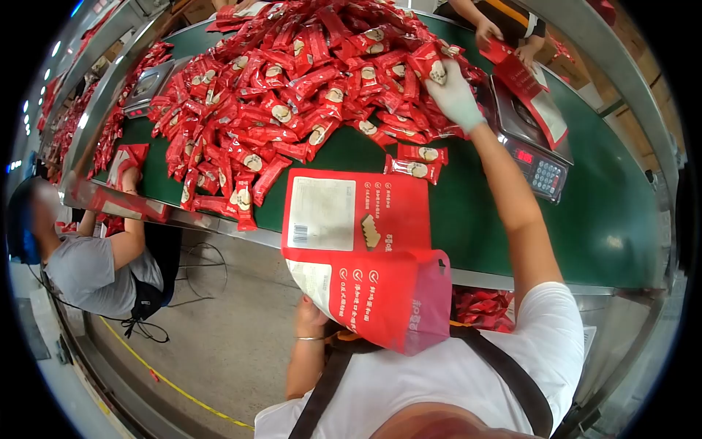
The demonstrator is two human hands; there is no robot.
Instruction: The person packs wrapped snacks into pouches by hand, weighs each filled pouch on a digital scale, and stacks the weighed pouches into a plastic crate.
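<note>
My left hand (311,314) is closed on the side of a red printed bag (373,300) held in front of my body; part of the fingers is hidden behind it. Above it, a second red bag (395,201) with a pale label and barcode lies flat at the belt's edge, partly overlapped. My right hand (455,96), in a white glove, reaches to the right side of a big heap of red snack packets (292,95). Its fingers are closed on a red snack packet (426,61) there.
A digital scale (537,172) stands right of the heap on the green belt (607,234), with a red bag (530,95) on it and a co-worker's hands (490,35) behind. Another co-worker (102,256) sits at the left. Loose packets (413,168) lie near my right forearm.
</note>
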